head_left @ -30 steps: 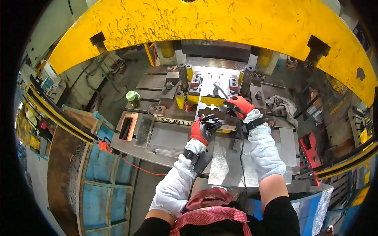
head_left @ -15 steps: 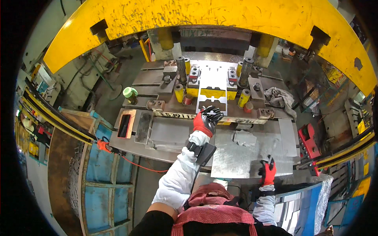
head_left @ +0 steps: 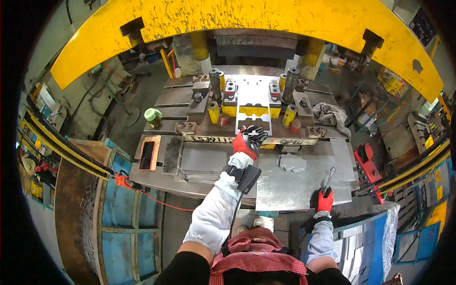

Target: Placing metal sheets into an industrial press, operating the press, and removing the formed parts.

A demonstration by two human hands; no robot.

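Note:
My left hand [head_left: 250, 141], in a red and black glove, is at the near end of a bright metal sheet with cut-outs [head_left: 255, 124]. Its fingers are stretched and slightly apart; whether they touch the sheet's edge I cannot tell. The sheet lies on a press die [head_left: 229, 110] with upright guide posts. My right hand [head_left: 324, 200], gloved alike, is closed around the lower end of a slim metal tool with a rounded tip [head_left: 330, 175]. The tool points up and away over a flat grey metal plate [head_left: 280, 190]. A small stack of cut metal pieces [head_left: 292, 163] lies on that plate.
A yellow press beam [head_left: 256, 19] spans the far side. To the left are stacked metal sheets [head_left: 204, 159], a phone [head_left: 147, 155] and a green-capped bottle [head_left: 153, 117]. At right lie a grey rag [head_left: 330, 116] and a red metal tool holder [head_left: 368, 166].
My right hand has drawn slightly nearer to me, and the tool in it now shows longer and more upright. My left hand stays at the sheet's near end. The whole view has shifted slightly.

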